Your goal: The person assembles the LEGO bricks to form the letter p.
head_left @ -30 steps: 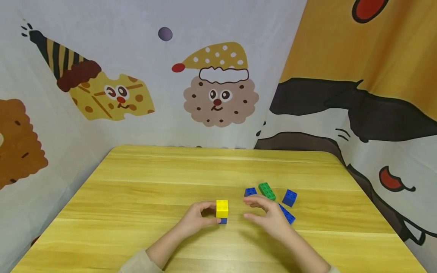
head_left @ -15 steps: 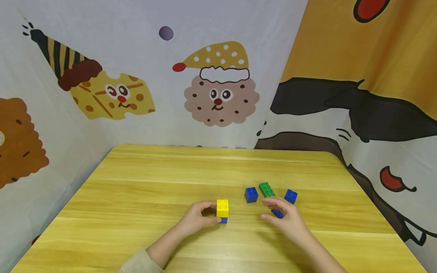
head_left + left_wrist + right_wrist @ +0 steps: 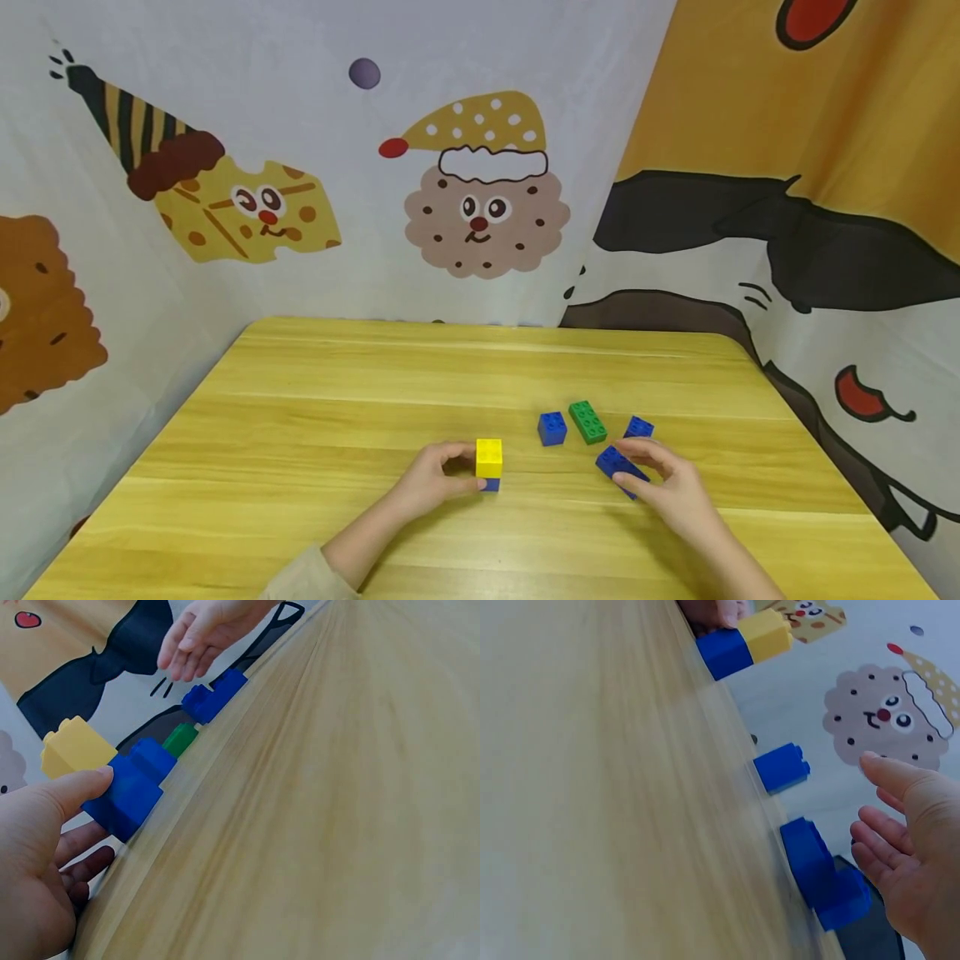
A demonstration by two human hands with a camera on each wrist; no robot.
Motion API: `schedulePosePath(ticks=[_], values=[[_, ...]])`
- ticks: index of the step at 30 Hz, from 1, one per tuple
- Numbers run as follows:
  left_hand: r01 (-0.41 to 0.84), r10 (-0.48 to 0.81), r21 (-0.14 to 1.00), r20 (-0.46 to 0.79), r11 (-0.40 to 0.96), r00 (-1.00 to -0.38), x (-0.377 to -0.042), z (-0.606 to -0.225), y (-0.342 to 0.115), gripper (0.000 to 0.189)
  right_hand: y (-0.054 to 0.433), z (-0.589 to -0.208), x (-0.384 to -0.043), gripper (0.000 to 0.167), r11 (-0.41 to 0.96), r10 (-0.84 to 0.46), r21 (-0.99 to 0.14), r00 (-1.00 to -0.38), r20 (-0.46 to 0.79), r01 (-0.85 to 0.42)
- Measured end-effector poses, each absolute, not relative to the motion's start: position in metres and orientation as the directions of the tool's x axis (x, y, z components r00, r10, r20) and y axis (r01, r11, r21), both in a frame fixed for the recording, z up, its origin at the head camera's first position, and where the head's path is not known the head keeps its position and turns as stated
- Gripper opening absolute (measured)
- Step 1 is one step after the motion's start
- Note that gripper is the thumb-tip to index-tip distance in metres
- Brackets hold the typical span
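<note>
1. Since the earlier frame, the right hand [image 3: 667, 487] has moved toward the worktop's [image 3: 337, 375] right edge, over the long blue brick [image 3: 609, 459], which becomes its nearest piece.
2. Its grip is loosely spread, holding nothing.
3. The left hand [image 3: 431, 479] stays put, its grip pinching the lower blue brick [image 3: 492, 485], topped by the yellow brick [image 3: 489, 458], roughly midway between the side edges.
4. The green brick [image 3: 587, 422] lies nearer the far edge than the long blue brick.

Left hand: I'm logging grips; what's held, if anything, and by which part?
The left hand holds a yellow plastic block atop a blue plastic block, thumb on the blue; far contact is hidden.
</note>
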State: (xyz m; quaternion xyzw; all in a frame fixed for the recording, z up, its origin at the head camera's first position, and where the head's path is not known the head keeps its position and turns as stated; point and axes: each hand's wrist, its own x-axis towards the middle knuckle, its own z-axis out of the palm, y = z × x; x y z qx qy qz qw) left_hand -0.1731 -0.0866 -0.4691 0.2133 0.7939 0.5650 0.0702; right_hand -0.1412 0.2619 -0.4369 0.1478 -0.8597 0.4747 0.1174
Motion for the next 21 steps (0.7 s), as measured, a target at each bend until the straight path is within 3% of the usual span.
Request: schedulePosePath(ticks=[21], values=[[0.25, 0.418, 0.93, 0.121, 0.27, -0.9, -0.171, -0.467, -0.087, 0.041, 0.285, -0.457, -0.144, 0.043, 0.596, -0.083, -0.765, -0.966, 0.246, -0.246]])
